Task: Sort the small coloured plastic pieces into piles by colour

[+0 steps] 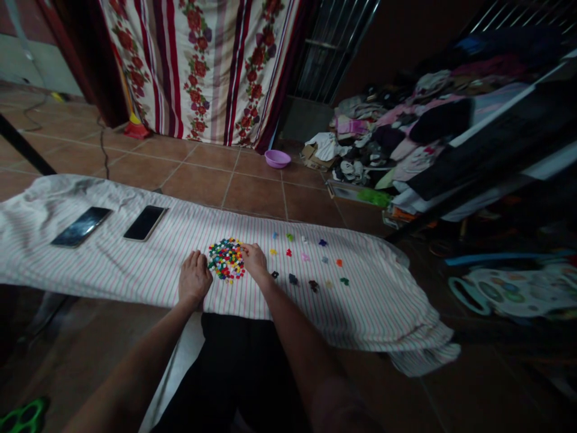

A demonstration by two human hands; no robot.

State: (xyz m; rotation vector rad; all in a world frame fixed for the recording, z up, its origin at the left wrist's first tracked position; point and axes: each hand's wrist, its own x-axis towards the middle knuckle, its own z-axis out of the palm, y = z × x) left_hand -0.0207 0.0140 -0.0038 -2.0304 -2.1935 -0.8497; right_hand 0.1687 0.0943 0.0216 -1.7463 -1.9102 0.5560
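A round pile of small multicoloured bead-like pieces (225, 260) lies on a striped cloth (198, 231). At its left edge rests my left hand (195, 279), palm down on the cloth, fingers extended and holding nothing visible. My right hand (255, 260) reaches to the pile's right edge with thumb and fingers pinched together; whatever is between the tips is too small to make out. To the right, small clusters sorted by colour are spaced in rows, among them a yellow cluster (273, 252), a red cluster (289, 252) and an orange cluster (339, 263).
Two phones, a dark phone (82, 227) and a light-edged phone (145, 223), lie on the cloth to the left. Beyond the table are a purple basin (277, 159) on the tiled floor, a floral curtain (216, 72) and heaped clothes (396, 129) at the right.
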